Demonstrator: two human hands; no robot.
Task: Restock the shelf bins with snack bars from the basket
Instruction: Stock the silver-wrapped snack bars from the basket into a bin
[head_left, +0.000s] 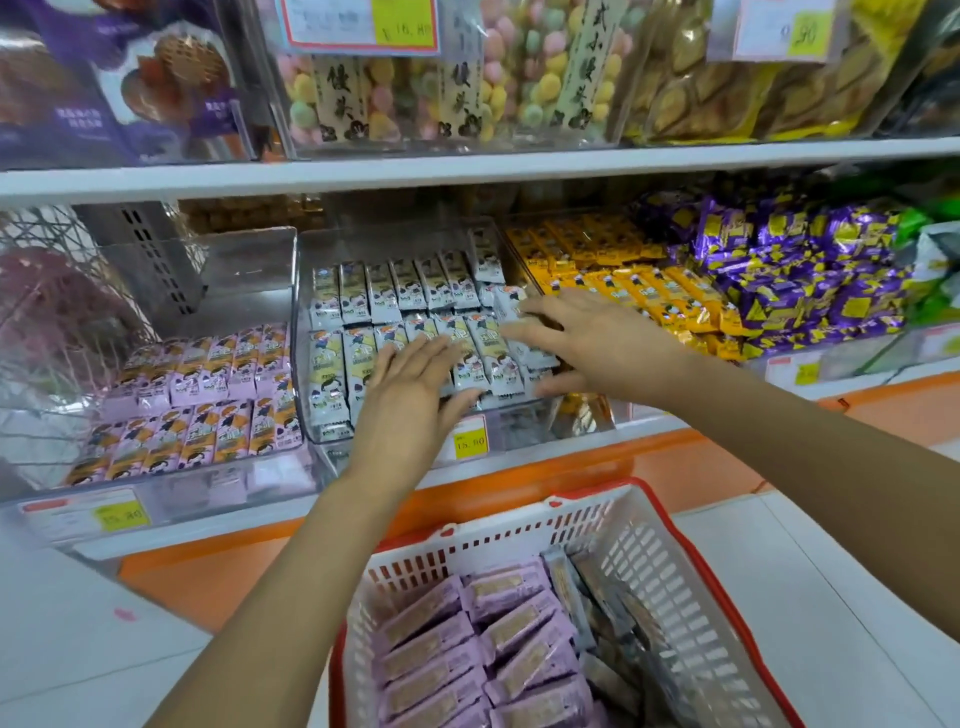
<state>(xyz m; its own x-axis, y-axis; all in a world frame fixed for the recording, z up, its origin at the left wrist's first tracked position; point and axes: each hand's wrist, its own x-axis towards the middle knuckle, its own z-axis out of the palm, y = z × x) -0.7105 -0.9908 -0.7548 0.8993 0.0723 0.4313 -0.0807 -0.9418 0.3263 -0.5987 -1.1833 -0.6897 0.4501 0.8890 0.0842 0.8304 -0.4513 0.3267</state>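
Observation:
A clear middle bin (306, 332) on the lower shelf holds rows of grey-white snack bars (395, 291). My left hand (410, 395) lies flat on the front row with straight fingers. My right hand (592, 338) presses on the right end of the same row, fingers spread, thumb under the bars' front edge. Below, a white basket with red rim (649, 551) holds several pink bars (467, 644) and some grey ones (608, 613) along its right side. The left bin (249, 270) holds pink bars (208, 400).
A bin of yellow bars (623, 270) stands to the right, then purple packets (795, 270). The upper shelf (467, 166) carries bagged sweets and biscuits. Yellow price tags (470, 441) hang on the bin fronts. An orange shelf base (519, 493) runs behind the basket.

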